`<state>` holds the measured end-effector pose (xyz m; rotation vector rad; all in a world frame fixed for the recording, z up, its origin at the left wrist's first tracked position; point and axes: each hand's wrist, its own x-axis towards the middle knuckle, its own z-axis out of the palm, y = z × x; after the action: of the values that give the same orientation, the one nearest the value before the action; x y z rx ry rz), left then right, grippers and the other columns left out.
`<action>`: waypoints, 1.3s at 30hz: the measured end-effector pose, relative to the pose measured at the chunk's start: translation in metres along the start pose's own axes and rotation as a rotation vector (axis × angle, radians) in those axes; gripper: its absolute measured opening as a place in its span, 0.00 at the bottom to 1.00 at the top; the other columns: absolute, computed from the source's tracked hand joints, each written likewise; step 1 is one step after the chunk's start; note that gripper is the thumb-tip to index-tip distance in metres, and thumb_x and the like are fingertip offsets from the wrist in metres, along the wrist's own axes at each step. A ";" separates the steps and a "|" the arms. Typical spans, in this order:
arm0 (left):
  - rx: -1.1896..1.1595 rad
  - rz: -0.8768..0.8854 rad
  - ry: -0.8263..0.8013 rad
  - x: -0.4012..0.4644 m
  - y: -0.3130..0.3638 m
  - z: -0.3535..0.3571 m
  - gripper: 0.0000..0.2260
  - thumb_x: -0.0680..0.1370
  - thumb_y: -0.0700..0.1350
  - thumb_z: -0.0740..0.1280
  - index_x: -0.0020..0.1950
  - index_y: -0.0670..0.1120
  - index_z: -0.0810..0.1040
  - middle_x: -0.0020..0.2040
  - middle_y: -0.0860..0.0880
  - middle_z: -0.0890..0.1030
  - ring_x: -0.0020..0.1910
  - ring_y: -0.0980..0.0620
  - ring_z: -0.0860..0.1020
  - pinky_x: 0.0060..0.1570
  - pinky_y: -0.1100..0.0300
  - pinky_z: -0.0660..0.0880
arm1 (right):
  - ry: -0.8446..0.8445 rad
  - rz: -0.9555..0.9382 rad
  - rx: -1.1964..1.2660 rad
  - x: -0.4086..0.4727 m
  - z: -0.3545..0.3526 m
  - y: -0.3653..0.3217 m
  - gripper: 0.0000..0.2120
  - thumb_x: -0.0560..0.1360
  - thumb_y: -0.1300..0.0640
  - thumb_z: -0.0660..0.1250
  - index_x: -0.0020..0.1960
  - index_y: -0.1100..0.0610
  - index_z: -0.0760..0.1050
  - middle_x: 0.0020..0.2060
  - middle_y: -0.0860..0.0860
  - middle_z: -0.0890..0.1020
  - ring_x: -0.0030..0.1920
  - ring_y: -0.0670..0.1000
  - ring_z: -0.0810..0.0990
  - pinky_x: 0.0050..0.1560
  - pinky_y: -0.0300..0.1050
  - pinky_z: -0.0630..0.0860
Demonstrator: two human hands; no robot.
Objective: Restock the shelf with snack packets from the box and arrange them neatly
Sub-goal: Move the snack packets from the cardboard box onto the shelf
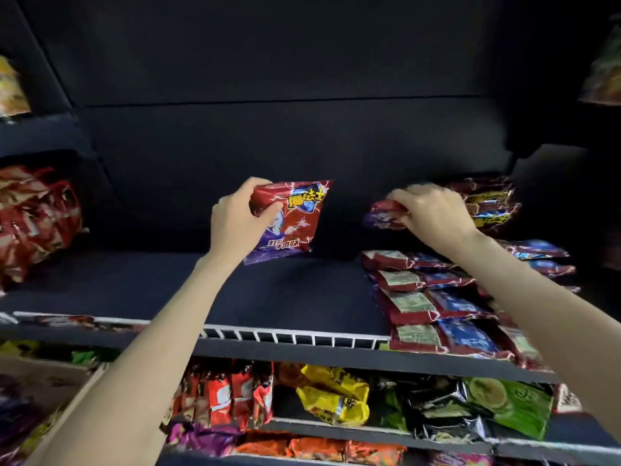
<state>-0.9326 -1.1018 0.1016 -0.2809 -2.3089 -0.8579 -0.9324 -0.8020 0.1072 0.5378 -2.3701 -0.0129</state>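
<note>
Left hand (238,223) closed around the upper left corner of a red-and-purple packet (289,220), thumb across the front, fingers behind. Packet held above the bare middle of the shelf (275,294), face toward the camera, long axis tilted from about 1 o'clock at the top to 7 o'clock at the bottom, lower edge close to the shelf floor but contact not clear.

Right hand (433,213) at 3 o'clock from that packet, well apart, fingers curled down and pinching a second packet (386,213). That one lay nearly flat, long axis roughly 9 to 3 o'clock, free end pointing to 9 o'clock, just beside the standing pile (487,203) at the back right.

Row of flat packets (433,307) ran from 12 to 6 o'clock below the right hand, up to the white wire rail (302,336).

Judged: right hand nearer the stacking spot; left packet likely needed carrying toward 3 o'clock and levelling to match.
</note>
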 end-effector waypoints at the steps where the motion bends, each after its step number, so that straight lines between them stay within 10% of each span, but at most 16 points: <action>1: 0.002 0.010 0.012 0.006 0.001 0.011 0.14 0.74 0.50 0.71 0.56 0.47 0.76 0.49 0.49 0.84 0.46 0.51 0.82 0.47 0.52 0.79 | -0.064 0.004 -0.015 0.000 0.006 0.002 0.11 0.69 0.60 0.73 0.51 0.60 0.79 0.38 0.58 0.81 0.40 0.62 0.80 0.31 0.51 0.78; 10: 0.087 0.121 -0.037 0.038 0.032 0.122 0.14 0.75 0.54 0.68 0.53 0.45 0.75 0.45 0.48 0.84 0.41 0.43 0.81 0.38 0.57 0.69 | -0.549 0.072 0.111 -0.021 0.025 0.011 0.21 0.78 0.47 0.61 0.71 0.48 0.68 0.65 0.49 0.75 0.65 0.52 0.72 0.60 0.50 0.73; 17: -0.125 0.242 -0.290 0.037 0.053 0.171 0.10 0.76 0.49 0.69 0.48 0.48 0.69 0.55 0.56 0.81 0.45 0.52 0.82 0.41 0.54 0.78 | -0.626 0.123 0.166 -0.039 0.015 0.024 0.19 0.80 0.44 0.57 0.67 0.49 0.70 0.61 0.48 0.77 0.58 0.52 0.77 0.56 0.53 0.75; 33: -0.444 0.159 -0.952 0.015 0.042 0.176 0.18 0.80 0.49 0.62 0.70 0.58 0.68 0.71 0.56 0.68 0.66 0.55 0.71 0.62 0.57 0.72 | -0.402 0.209 -0.028 -0.045 0.003 0.018 0.11 0.78 0.60 0.60 0.55 0.51 0.79 0.52 0.49 0.80 0.46 0.55 0.81 0.39 0.45 0.75; 39: -0.227 0.245 -0.776 0.011 0.045 0.150 0.19 0.80 0.53 0.61 0.71 0.58 0.67 0.71 0.53 0.68 0.72 0.55 0.62 0.69 0.54 0.62 | -0.256 0.187 0.032 -0.052 -0.013 0.003 0.09 0.78 0.56 0.61 0.52 0.55 0.79 0.47 0.51 0.81 0.49 0.54 0.79 0.50 0.48 0.74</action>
<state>-0.9979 -0.9711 0.0454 -1.1404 -2.7692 -0.9992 -0.8907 -0.7772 0.0846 0.3442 -2.6663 0.0429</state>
